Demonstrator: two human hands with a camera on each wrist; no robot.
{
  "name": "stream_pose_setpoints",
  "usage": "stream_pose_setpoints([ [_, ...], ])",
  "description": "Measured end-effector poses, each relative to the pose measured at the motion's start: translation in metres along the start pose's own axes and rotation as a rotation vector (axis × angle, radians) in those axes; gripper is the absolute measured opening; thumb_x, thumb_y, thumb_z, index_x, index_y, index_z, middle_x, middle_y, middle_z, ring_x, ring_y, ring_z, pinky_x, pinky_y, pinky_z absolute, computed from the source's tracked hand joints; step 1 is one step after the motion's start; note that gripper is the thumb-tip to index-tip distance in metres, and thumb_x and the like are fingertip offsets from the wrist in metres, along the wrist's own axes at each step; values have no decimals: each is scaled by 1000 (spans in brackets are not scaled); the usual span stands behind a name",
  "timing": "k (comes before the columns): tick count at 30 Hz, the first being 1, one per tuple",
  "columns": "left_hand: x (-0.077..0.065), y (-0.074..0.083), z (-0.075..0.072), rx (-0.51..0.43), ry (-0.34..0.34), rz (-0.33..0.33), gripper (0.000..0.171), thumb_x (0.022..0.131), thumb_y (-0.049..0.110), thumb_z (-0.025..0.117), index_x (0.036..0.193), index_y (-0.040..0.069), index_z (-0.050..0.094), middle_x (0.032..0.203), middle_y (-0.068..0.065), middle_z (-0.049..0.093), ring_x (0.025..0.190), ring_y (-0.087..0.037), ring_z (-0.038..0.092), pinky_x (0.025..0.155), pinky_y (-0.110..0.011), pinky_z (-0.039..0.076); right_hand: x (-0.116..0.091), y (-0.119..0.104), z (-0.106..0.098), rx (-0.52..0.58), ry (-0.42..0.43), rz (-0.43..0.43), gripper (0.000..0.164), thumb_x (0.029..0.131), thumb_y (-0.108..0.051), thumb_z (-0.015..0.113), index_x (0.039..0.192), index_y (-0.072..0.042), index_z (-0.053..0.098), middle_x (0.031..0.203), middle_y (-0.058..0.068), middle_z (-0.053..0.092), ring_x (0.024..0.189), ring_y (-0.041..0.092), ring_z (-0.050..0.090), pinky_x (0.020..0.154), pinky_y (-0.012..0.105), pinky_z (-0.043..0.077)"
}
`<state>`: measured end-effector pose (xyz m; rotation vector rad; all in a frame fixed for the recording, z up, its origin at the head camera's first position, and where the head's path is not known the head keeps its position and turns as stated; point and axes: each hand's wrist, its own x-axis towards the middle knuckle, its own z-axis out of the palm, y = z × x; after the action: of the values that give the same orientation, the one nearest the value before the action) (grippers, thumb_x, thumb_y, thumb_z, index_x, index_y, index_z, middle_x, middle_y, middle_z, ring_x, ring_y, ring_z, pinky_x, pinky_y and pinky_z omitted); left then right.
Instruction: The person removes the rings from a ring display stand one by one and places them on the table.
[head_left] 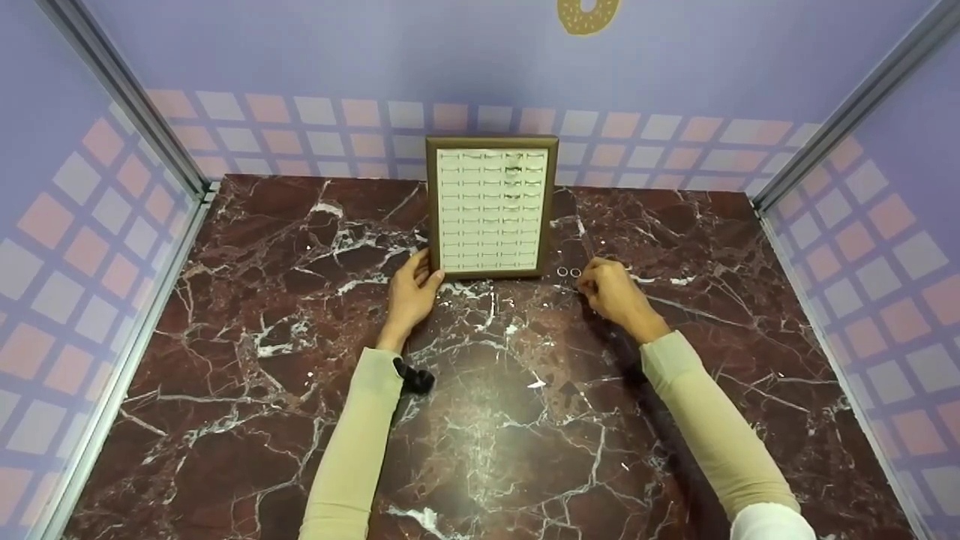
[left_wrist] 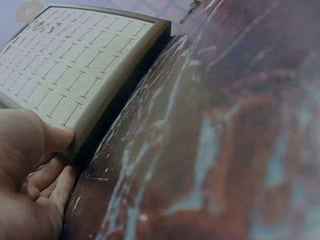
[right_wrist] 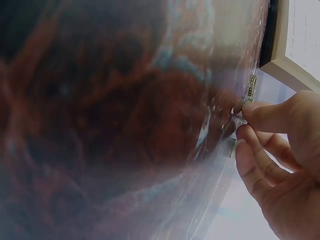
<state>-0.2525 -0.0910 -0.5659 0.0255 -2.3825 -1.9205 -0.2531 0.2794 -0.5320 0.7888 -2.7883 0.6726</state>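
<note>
A ring display board (head_left: 432, 202) with a brown-gold frame and a pale panel of slots leans upright at the back of the table. Several rings (head_left: 513, 169) sit in slots of one column near its upper right. My left hand (head_left: 412, 294) holds the frame's lower left corner, thumb on the front and fingers behind. Right of the board, two rings (head_left: 563, 271) stand on the table. Beside them my right hand (head_left: 615, 294) pinches a small ring between thumb and fingers, mostly hidden by the fingertips. In the right wrist view, a glittering ring (right_wrist: 251, 87) shows just past the thumb.
The tabletop (head_left: 262, 420) is dark red marble pattern with white veins. Lilac walls (head_left: 300, 52) with pink and white squares close it in at the back and both sides. Metal rails (head_left: 150, 330) run along the side edges. A black strap (head_left: 415, 377) is at the left wrist.
</note>
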Motion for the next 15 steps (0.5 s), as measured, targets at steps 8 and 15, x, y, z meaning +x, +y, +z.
stream_pose_setpoints([
  [8,-1,1,-1,6,-2,4,55,104,3,66,156,-4,50,151,-27,57,143,-38,57,124,-37,48,1,0,2,14,2,-47,20,79,21,64,86,10,80,88,22,71,82,37,71,72,47,67],
  [15,-2,3,-1,13,-3,13,55,104,4,67,156,-3,50,154,-26,56,142,-38,57,124,-37,48,5,-4,-3,3,33,-43,16,82,17,68,86,8,81,85,21,70,78,36,70,68,47,66],
])
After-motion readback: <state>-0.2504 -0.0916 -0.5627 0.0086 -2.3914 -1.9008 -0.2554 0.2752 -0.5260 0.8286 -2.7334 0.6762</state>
